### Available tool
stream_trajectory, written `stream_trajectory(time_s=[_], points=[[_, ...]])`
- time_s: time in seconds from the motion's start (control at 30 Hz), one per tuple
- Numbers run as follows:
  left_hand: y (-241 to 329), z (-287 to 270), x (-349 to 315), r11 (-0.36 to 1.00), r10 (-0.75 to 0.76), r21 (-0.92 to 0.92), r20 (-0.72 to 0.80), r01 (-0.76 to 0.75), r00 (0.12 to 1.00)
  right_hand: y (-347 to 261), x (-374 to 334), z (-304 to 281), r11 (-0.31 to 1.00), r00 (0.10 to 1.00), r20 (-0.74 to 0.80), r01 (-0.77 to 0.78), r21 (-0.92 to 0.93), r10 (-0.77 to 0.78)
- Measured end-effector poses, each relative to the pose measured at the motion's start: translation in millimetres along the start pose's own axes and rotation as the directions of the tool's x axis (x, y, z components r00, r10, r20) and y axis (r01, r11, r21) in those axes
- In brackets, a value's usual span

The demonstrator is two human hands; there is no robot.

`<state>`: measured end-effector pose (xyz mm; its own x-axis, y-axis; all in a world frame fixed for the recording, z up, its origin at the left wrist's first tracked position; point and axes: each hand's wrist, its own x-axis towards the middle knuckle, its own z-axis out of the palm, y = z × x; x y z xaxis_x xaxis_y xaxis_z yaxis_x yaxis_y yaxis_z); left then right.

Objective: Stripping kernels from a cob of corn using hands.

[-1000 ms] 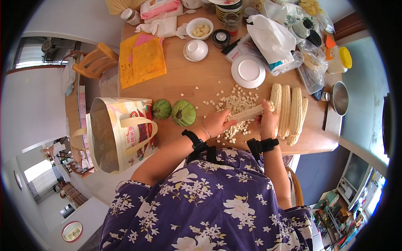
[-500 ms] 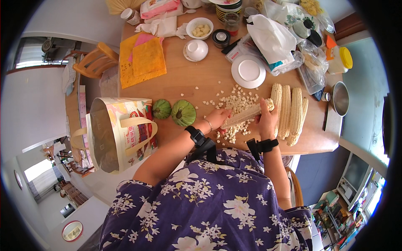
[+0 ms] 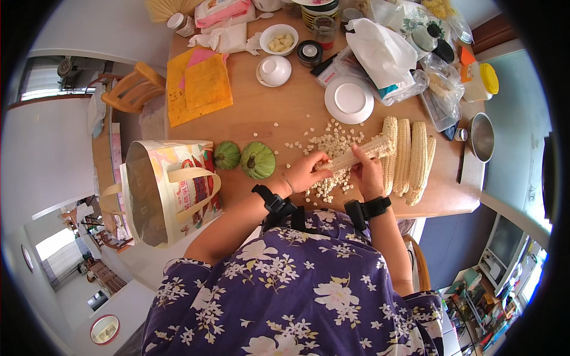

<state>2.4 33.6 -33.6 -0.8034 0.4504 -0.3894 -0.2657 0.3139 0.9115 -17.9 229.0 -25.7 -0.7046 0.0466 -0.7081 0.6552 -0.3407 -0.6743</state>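
Observation:
A pale corn cob (image 3: 341,161) lies slantwise between my hands above a heap of loose corn kernels (image 3: 332,142) on the table. My left hand (image 3: 307,170) is closed round its lower left end. My right hand (image 3: 369,172) grips it nearer the upper right, thumb laid along the cob. Part of the cob by my left fingers looks stripped, while rows of kernels show toward the right end. Several whole corn cobs (image 3: 404,157) lie side by side just right of my right hand.
Two green round squashes (image 3: 258,160) and a printed tote bag (image 3: 178,196) stand left. Beyond the kernels are an upturned white plate (image 3: 349,99), a white bowl (image 3: 279,40) and orange cloths (image 3: 208,83). A metal bowl (image 3: 481,137) sits at the far right.
My right hand has shifted left and down along the cob, uncovering its right end. My left hand has turned slightly, and the cob sits a little higher.

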Motion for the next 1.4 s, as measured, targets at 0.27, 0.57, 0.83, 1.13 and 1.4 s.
stream_trajectory(time_s=[0.27, 0.57, 0.83, 1.13, 1.4], points=[[10, 14, 6, 0.988, 0.034, -0.145, -0.145, -0.055, 0.989, 10, 2, 4, 0.974, 0.999, 0.045, 0.0, 0.226, -0.011], [22, 19, 8, 0.895, -0.277, -0.38, -0.057, 0.235, 0.959, 10, 0, 2, 0.985, 1.0, 0.011, 0.016, 0.174, -0.018], [-20, 19, 16, 0.983, 0.045, -0.165, -0.191, -0.077, 0.981, 1, -3, 4, 0.998, 0.998, 0.022, 0.061, 0.006, -0.061], [-2, 3, 11, 0.969, -0.129, -0.177, 0.236, 0.173, 0.963, 4, -1, 4, 0.99, 0.996, -0.011, 0.089, -0.113, -0.091], [4, 2, 12, 0.98, -0.106, -0.141, 0.241, 0.143, 0.965, 10, 5, -2, 0.992, 0.997, -0.051, 0.055, -0.112, -0.061]])
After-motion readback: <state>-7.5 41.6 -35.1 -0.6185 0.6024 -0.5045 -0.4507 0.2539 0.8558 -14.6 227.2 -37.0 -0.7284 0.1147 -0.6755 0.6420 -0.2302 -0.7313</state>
